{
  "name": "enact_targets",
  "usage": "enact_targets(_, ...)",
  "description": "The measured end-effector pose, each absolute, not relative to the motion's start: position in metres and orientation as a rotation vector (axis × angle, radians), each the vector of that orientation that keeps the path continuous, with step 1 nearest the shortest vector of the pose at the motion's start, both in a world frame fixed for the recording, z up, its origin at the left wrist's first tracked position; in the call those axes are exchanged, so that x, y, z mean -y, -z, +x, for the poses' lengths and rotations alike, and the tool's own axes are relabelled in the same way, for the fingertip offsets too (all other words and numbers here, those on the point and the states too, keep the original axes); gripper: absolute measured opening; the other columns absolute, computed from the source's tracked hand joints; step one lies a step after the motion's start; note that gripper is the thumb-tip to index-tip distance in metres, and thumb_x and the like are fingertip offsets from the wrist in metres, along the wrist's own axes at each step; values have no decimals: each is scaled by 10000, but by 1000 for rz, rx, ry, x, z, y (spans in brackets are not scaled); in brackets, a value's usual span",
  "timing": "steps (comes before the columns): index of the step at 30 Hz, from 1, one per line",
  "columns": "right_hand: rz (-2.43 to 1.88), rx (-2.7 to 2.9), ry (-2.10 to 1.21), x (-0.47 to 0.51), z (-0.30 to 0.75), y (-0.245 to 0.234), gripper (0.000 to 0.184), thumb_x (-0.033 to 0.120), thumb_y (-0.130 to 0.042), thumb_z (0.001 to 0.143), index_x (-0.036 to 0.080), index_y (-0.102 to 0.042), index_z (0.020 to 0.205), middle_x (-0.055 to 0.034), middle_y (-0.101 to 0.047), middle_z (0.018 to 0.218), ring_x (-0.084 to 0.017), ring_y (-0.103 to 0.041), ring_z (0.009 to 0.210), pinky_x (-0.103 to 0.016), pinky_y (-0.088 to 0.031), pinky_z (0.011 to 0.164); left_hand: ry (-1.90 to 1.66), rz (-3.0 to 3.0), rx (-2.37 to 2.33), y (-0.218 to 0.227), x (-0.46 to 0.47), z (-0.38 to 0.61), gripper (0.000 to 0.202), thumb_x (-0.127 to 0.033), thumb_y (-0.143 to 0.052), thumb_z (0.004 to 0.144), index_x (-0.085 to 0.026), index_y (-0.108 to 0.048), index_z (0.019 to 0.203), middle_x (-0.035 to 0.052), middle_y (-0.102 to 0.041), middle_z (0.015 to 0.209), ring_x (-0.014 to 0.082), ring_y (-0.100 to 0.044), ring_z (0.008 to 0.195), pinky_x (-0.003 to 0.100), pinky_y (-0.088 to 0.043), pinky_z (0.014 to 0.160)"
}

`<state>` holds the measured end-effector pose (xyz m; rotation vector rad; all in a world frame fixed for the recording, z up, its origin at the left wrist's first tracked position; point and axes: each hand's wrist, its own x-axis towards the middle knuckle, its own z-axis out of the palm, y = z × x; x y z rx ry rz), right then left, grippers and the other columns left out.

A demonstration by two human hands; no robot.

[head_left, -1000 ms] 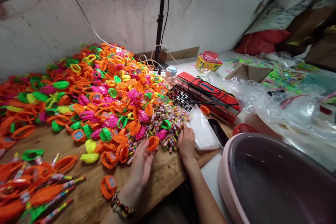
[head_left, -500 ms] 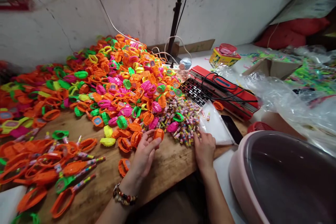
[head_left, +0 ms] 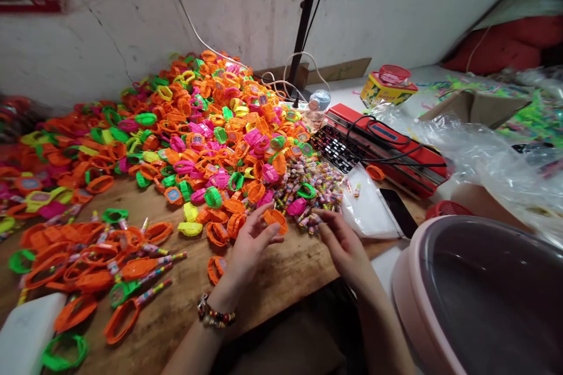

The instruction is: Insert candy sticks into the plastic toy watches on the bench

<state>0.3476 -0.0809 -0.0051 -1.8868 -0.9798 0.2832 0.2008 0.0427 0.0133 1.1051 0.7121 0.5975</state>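
My left hand (head_left: 257,243) grips an orange toy watch (head_left: 275,220) between thumb and fingers. Just to its right, my right hand (head_left: 345,246) has its fingertips pinched at the near edge of a heap of small wrapped candy rolls (head_left: 325,184), seemingly on one roll, though the fingers partly cover it. A green toy watch (head_left: 307,190) and a pink one (head_left: 297,206) lie on that heap. Behind my left hand rises a big pile of orange, pink, green and yellow toy watches (head_left: 206,135). At the left, several orange watches (head_left: 123,319) have candy rolls threaded on their straps.
A clear plastic bag (head_left: 367,205) and a black phone (head_left: 398,211) lie right of the candy. Beyond them sit a red sealing machine (head_left: 396,152) with a black cable and a yellow box (head_left: 387,91). A large pink basin (head_left: 409,304) stands at the right edge of the wooden table (head_left: 185,316).
My right hand has drawn back and left over the candy heap, its fingers now pinched. My left hand has turned the orange watch, still held. The view has shifted slightly left.
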Motion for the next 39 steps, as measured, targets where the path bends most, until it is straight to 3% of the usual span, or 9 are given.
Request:
enact_targets(4,-1584,1001,-345,67,320,-15,277,381,-487,938,197,-593,1116,-77,-688,1018,-178,-658,930,-311,-532,830,-651,1623,-743,-13,-41,203,440,-316,-698,749,-243,-636,1178,71,-669,1135,211,-622,921,327,-520,814)
enact_targets(9,-1680,1172,-138,65,329,-16,247,304,-479,947,202,-641,1104,-82,-704,1068,-195,-655,1008,-335,-523,885,-635,1981,-643,-16,-42,204,337,-339,-552,869,-264,-639,1186,65,-674,1139,242,-573,1086,402,-387,1028)
enact_targets(18,-1746,1390,16,67,331,-8,315,266,-361,997,203,-574,1221,-80,-702,1069,-177,-665,978,-309,-531,839,-600,2278,-547,-20,-42,202,367,-311,-472,933,-253,-580,1278,76,-658,1113,233,-534,996,375,-428,940)
enact_targets(23,-1978,1685,263,67,328,-7,363,271,-344,984,105,-533,1246,-122,-684,942,-218,-648,822,-321,-488,707,-571,2260,-553,-16,-45,195,340,-291,-476,925,-229,-586,1241,90,-657,1168,241,-571,1097,401,-419,1009)
enact_targets(28,-2089,1885,673,62,324,-14,261,338,-454,957,141,-624,937,-44,-602,680,-187,-552,611,-310,-340,613,-465,2067,-654,-5,-47,188,395,-310,-487,891,-176,-520,1261,143,-627,1245,261,-604,1143,384,-474,965)
enact_targets(32,-1933,1971,691,61,319,-3,307,287,-446,971,184,-547,699,6,-536,562,-138,-468,516,-300,-256,588,-376,2008,-686,-3,-49,182,418,-331,-498,861,-162,-517,1243,144,-664,1171,273,-643,1068,391,-485,938)
enact_targets(37,-1777,1995,603,62,299,19,276,178,-490,904,194,-525,631,12,-522,526,-142,-436,510,-307,-248,585,-108,2221,-744,-6,-51,176,359,-299,-518,846,-178,-554,1182,112,-677,1135,270,-650,1031,381,-490,893)
enact_targets(39,-1834,1972,535,63,295,22,165,224,-548,874,180,-589,721,-8,-566,598,-165,-491,597,-307,-286,625,65,2390,-834,-7,-48,176,311,-297,-489,873,-165,-575,1141,114,-676,1098,276,-658,979,378,-502,819)
